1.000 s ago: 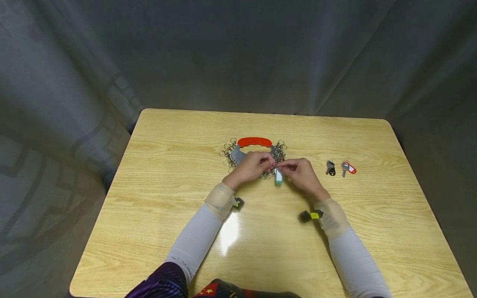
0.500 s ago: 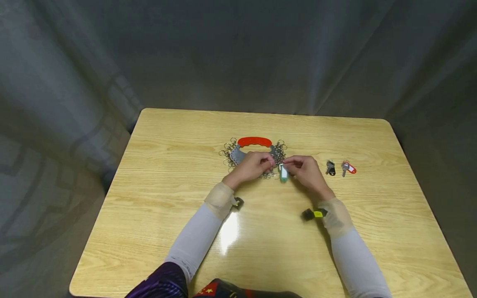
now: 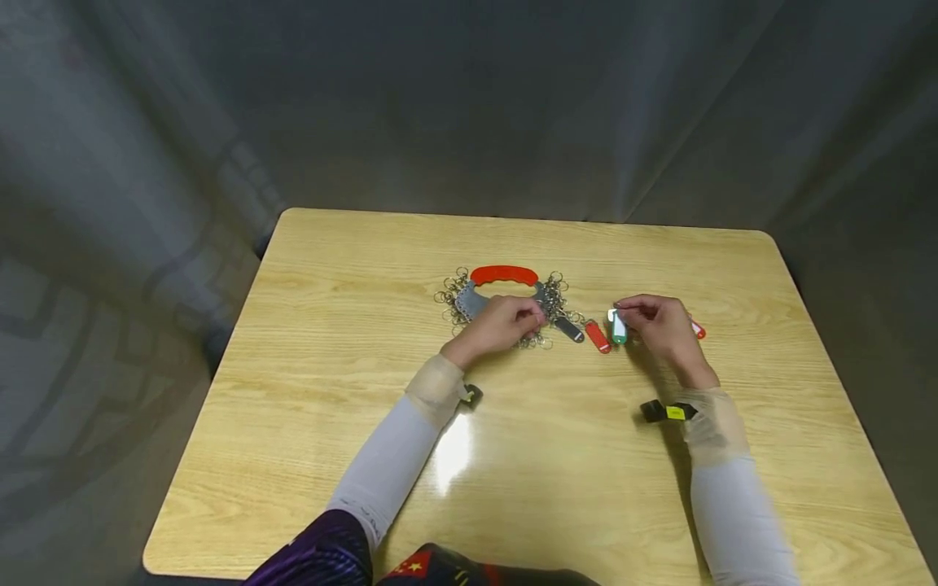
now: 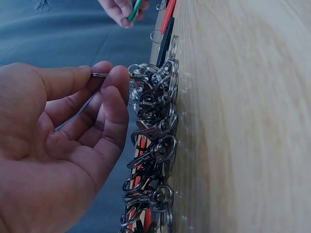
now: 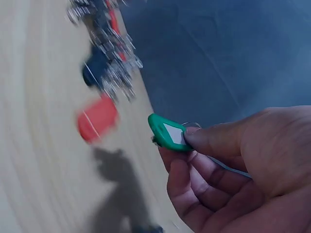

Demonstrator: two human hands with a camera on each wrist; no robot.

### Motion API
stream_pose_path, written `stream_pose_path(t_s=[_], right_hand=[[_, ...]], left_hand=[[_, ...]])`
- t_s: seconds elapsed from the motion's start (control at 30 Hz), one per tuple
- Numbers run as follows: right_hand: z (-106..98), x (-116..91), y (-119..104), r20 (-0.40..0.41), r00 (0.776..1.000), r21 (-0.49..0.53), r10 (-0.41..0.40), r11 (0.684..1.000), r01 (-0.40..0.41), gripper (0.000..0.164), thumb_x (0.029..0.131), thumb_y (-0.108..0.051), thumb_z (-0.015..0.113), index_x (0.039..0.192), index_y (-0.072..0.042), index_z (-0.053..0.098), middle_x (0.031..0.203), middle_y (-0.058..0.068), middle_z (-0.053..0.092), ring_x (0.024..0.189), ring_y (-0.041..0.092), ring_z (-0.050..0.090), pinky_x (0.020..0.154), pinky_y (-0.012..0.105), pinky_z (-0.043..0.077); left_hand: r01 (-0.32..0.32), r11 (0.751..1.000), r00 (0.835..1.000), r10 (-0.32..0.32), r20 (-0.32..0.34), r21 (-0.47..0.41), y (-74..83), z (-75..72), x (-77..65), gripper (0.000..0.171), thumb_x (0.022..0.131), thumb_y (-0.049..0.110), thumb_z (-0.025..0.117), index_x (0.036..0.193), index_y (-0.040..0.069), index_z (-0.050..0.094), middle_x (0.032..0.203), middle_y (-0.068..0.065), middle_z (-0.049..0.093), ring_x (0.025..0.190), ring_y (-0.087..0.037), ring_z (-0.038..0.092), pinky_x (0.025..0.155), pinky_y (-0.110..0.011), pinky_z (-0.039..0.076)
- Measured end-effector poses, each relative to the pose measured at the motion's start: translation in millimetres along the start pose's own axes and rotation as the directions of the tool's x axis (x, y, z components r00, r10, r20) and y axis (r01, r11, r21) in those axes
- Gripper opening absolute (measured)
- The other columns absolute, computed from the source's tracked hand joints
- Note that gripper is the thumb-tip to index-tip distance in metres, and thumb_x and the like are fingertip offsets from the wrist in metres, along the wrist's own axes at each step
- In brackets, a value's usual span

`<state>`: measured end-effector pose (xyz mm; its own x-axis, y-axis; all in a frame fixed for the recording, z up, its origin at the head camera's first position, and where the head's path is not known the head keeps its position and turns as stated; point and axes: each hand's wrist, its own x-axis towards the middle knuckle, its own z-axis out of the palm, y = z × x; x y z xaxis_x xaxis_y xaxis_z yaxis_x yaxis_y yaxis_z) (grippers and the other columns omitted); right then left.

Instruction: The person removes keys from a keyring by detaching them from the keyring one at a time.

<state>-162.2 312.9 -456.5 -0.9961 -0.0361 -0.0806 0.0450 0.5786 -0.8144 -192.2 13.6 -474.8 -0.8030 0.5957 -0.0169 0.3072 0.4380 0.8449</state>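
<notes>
My left hand (image 3: 506,325) is at the lower right of a grey metal key holder (image 3: 469,303) with a red handle. In the left wrist view its thumb and forefinger pinch a thin metal ring (image 4: 99,74). Farther right, my right hand (image 3: 663,325) pinches a green key tag (image 5: 171,137) with a white label, raised off the table. Between the hands a black key tag (image 3: 568,329) and a red key tag (image 3: 597,336) lie in a slanting row. Many metal rings and clasps (image 4: 158,145) hang along the holder's edge.
Another red tag (image 3: 699,328) shows partly behind my right hand. The wooden table (image 3: 557,488) extends toward my body, with a dark curtain (image 3: 513,106) behind its far edge. Wrist cameras (image 3: 652,411) sit on both forearms.
My right hand has moved right with the green key tag, away from the left hand. The black and red tags now show between the hands. My left hand has barely moved.
</notes>
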Motion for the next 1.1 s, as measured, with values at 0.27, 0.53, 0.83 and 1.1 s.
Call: stream_pose_path(t_s=[0.27, 0.53, 0.83, 1.1], right_hand=[[-59.0, -0.1, 32.3, -0.073, 0.995, -0.076, 0.075, 0.994, -0.08, 0.028, 0.107, -0.011, 0.062, 0.126, 0.008, 0.069, 0.084, -0.018, 0.07, 0.069, 0.002, 0.064, 0.057, 0.022, 0.055], [-106.4, -1.4, 74.0, -0.107, 0.985, -0.252, 0.134, 0.955, -0.157, 0.032, 0.11, -0.016, 0.056, 0.126, 0.009, 0.068, 0.099, 0.001, 0.074, 0.079, -0.009, 0.056, 0.064, 0.015, 0.052], [-125.4, -5.6, 102.4, -0.171, 0.981, -0.413, 0.091, 0.897, -0.155, 0.027, 0.108, -0.011, 0.057, 0.117, 0.01, 0.072, 0.112, 0.033, 0.071, 0.076, -0.004, 0.051, 0.06, 0.015, 0.041], [-125.1, -7.3, 112.5, -0.238, 0.971, -0.496, 0.01, 0.858, -0.13, 0.024, 0.103, -0.006, 0.06, 0.108, 0.013, 0.073, 0.106, 0.036, 0.072, 0.093, 0.046, 0.067, 0.086, 0.05, 0.05]], left_hand=[[-0.007, 1.0, 1.0, 0.007, 0.0, -0.003, 1.5, 1.0, 2.5, 0.019, 0.108, 0.015, 0.062, 0.114, 0.004, 0.076, 0.096, -0.01, 0.076, 0.08, -0.016, 0.067, 0.075, -0.021, 0.056], [-0.006, 1.0, 1.0, 0.005, 0.002, 0.014, 4.0, 2.8, 4.2, 0.018, 0.108, 0.015, 0.062, 0.114, 0.006, 0.076, 0.096, -0.01, 0.076, 0.078, -0.014, 0.065, 0.075, -0.021, 0.056], [-0.005, 1.0, 1.0, 0.005, 0.001, 0.021, 3.8, 2.7, 5.5, 0.018, 0.108, 0.015, 0.061, 0.112, 0.006, 0.076, 0.097, -0.01, 0.077, 0.079, -0.013, 0.066, 0.076, -0.021, 0.056], [-0.007, 1.0, 1.0, 0.007, 0.006, -0.004, -0.8, 4.0, 4.9, 0.019, 0.109, 0.015, 0.061, 0.11, 0.005, 0.076, 0.096, -0.008, 0.076, 0.079, -0.013, 0.066, 0.075, -0.02, 0.055]])
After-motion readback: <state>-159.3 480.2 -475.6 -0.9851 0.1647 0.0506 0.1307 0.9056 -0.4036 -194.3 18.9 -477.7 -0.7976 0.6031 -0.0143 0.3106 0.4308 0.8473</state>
